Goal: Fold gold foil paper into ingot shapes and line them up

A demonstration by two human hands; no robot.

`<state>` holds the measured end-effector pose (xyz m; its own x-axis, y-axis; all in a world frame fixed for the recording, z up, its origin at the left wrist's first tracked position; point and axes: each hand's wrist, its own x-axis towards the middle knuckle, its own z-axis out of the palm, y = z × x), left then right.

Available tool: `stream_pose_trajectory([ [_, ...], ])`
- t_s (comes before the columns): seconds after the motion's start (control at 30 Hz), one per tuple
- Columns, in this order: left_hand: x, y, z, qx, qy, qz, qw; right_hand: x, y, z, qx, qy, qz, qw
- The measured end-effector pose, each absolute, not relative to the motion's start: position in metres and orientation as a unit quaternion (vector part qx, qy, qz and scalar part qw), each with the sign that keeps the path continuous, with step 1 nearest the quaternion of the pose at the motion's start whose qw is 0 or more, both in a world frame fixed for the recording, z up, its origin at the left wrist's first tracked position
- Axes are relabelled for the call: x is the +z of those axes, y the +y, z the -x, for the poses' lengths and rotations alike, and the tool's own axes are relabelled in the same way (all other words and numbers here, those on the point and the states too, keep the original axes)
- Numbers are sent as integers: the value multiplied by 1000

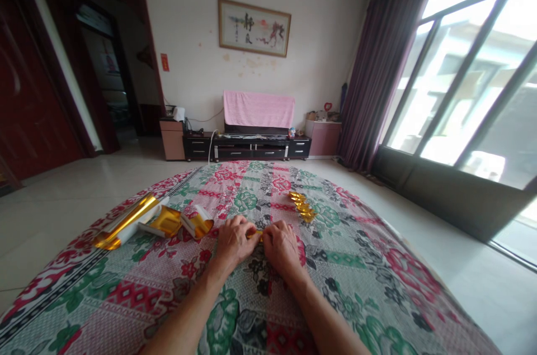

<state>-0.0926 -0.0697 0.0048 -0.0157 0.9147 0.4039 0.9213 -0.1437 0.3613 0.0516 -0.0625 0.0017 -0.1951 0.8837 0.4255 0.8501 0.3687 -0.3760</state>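
My left hand (pixel 236 239) and my right hand (pixel 280 244) meet low over the patterned cloth, fingers closed. Between their fingertips shows a small piece of gold foil paper (pixel 255 235), mostly hidden by the fingers. Ahead and to the right lies a short row of folded gold paper pieces (pixel 302 207), several of them, pointed at the ends. On the left side of the cloth rest shiny gold sheets: a long stack (pixel 133 219), a shorter curled stack (pixel 168 222) beside it, and a small curled one (pixel 201 226) nearest my left hand.
A flowered cloth (pixel 168 293) covers the broad surface under my hands. Beyond it, a low black cabinet (pixel 251 152) stands against the wall, with a pink towel (pixel 259 109) draped above it. A purple curtain (pixel 373 64) and large windows are on the right.
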Motion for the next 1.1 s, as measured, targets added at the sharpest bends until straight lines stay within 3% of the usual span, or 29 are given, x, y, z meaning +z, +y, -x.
stream_pose_trajectory([
  [1.1, 7, -77, 90, -226, -681, 697, -12, -4, -59, -67, 54, -837, 489, 239],
])
